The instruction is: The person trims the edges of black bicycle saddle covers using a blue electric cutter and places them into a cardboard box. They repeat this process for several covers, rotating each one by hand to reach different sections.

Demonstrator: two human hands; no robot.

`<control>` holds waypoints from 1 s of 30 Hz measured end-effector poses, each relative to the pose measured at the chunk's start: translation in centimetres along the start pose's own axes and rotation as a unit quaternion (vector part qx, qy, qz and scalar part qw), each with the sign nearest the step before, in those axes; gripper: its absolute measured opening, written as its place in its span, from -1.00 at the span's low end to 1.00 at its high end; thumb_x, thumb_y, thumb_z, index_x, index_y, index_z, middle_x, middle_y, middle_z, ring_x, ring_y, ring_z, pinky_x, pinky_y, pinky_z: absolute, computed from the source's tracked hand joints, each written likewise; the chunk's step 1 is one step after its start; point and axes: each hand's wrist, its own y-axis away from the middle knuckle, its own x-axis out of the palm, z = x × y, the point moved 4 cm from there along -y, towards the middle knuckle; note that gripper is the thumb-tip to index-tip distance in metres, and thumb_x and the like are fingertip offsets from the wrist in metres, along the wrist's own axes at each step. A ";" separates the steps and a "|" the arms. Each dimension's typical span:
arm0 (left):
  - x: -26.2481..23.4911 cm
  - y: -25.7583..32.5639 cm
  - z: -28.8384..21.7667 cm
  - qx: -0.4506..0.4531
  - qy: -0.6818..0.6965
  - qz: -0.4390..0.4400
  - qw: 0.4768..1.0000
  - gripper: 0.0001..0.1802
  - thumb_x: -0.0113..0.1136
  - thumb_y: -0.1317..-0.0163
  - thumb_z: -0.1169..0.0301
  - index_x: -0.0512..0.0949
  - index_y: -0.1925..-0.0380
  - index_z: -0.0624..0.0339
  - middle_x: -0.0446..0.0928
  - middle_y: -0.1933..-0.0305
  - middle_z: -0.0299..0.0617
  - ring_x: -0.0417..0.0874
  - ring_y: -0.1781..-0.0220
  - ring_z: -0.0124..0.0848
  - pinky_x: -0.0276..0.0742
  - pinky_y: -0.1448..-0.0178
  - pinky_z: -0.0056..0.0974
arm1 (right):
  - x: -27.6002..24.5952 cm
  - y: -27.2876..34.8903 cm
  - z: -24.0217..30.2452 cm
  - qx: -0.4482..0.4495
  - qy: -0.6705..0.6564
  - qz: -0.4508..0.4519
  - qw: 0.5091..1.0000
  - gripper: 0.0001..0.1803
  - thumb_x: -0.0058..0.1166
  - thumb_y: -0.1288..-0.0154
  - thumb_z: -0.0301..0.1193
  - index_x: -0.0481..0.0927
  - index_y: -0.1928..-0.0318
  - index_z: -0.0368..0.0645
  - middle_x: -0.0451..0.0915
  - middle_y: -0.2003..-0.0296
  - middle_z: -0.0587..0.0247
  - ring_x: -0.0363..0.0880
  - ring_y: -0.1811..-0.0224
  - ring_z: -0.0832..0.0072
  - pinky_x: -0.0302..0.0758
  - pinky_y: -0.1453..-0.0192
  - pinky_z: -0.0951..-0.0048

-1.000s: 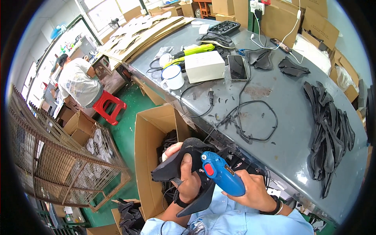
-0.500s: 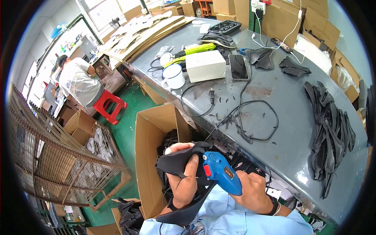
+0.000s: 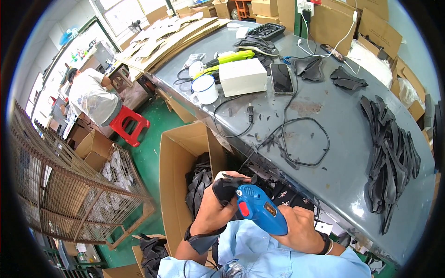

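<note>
My right hand (image 3: 300, 228) is wrapped round the grip of a blue handheld power tool (image 3: 265, 211) with a red button and a small display. The tool's head lies against a black padded piece (image 3: 226, 189), and its working tip is hidden. My left hand (image 3: 211, 211) is closed on that soft piece, with part of it folded over the fingers. Dark material (image 3: 202, 242) also lies across my left wrist; whether it belongs to the same piece I cannot tell. Just beyond my left hand, a cardboard box (image 3: 178, 153) contains several black pieces (image 3: 200, 180).
On the grey table (image 3: 343, 162) lie a black cord (image 3: 324, 134), dark scraps, a phone (image 3: 282, 78), a white box (image 3: 243, 76), an enamel mug (image 3: 204, 89) and a black pile (image 3: 389, 157). Left are a wire cage (image 3: 69, 194) and a person (image 3: 92, 95) on a red stool (image 3: 130, 124).
My left hand has turned and the black piece has shifted in it, now folded closer to the tool's head. The tool has barely moved. More of the box's contents shows.
</note>
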 end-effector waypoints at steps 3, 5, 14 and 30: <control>0.5 0.1 0.7 -0.018 0.037 0.030 0.999 -0.65 0.16 0.08 0.65 0.57 0.20 0.23 0.54 0.10 -0.08 0.60 0.11 -0.18 0.48 -0.03 -0.25 | -0.4 -0.1 0.3 -0.002 -0.011 0.013 1.000 -0.46 0.42 0.23 -0.43 0.46 0.19 -0.31 0.57 0.53 0.12 0.57 0.59 0.24 0.46 0.45 0.38; 0.3 0.2 1.3 -0.004 0.011 0.087 0.996 -0.63 0.19 0.04 0.61 0.53 0.14 0.22 0.54 0.13 -0.05 0.59 0.13 -0.17 0.48 0.00 -0.25 | -0.4 -0.1 0.1 -0.011 -0.013 0.020 1.000 -0.45 0.43 0.23 -0.40 0.46 0.19 -0.31 0.58 0.49 0.11 0.57 0.58 0.22 0.46 0.46 0.37; 5.6 2.3 2.1 -0.112 0.160 0.282 0.939 -0.38 0.32 -0.14 0.18 0.26 -0.04 0.28 0.48 0.17 0.01 0.51 0.12 -0.25 0.41 0.00 -0.22 | -2.1 -3.1 -1.8 0.120 -0.152 -0.021 0.981 -0.41 0.38 0.01 -0.25 0.37 0.06 -0.26 0.59 0.44 0.02 0.65 0.41 0.12 0.55 0.31 0.28; 6.0 1.9 2.1 0.136 -0.036 0.035 0.989 -0.51 0.55 0.18 0.29 0.47 0.34 0.27 0.53 0.39 -0.16 0.56 0.46 -0.42 0.49 0.36 -0.39 | -3.8 -2.3 -4.9 0.220 -0.259 -0.102 0.935 -0.44 0.33 0.02 -0.31 0.39 0.02 -0.23 0.57 0.38 0.13 0.59 0.37 0.42 0.48 0.19 0.41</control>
